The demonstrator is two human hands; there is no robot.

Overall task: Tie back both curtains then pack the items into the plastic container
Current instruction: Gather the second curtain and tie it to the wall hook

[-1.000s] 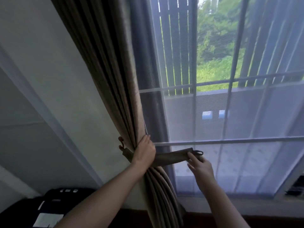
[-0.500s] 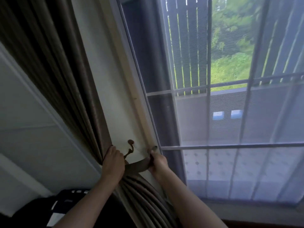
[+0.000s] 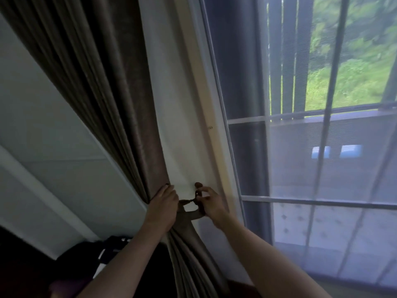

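Left hand [image 3: 164, 208] clenched around the gathered curtain [image 3: 101, 87], pinning the bunched folds against the wall just left of the hook. Right hand [image 3: 211, 204] pinches the end of the tieback [image 3: 190, 212] between thumb and fingertips, right at the wall hook [image 3: 198, 187]; whether the loop is already over the hook we cannot tell, the fingers cover it.

We note the tieback as a brown fabric band, same tone as the curtain, running from under the left hand across a short gap of bare wall to the right hand. It sags slightly in a shallow curve.

The curtain hangs in heavy pleats from upper left, narrows at the left hand, then spreads again below it toward the floor.

To the right, the pale window frame [image 3: 206, 100], then a sheer white curtain [image 3: 322, 211] covering the glass. Through it we see railing bars and green foliage outside.

Lower left, a dark object with white markings [image 3: 113, 244], partly behind the left forearm; we cannot make out what it is.
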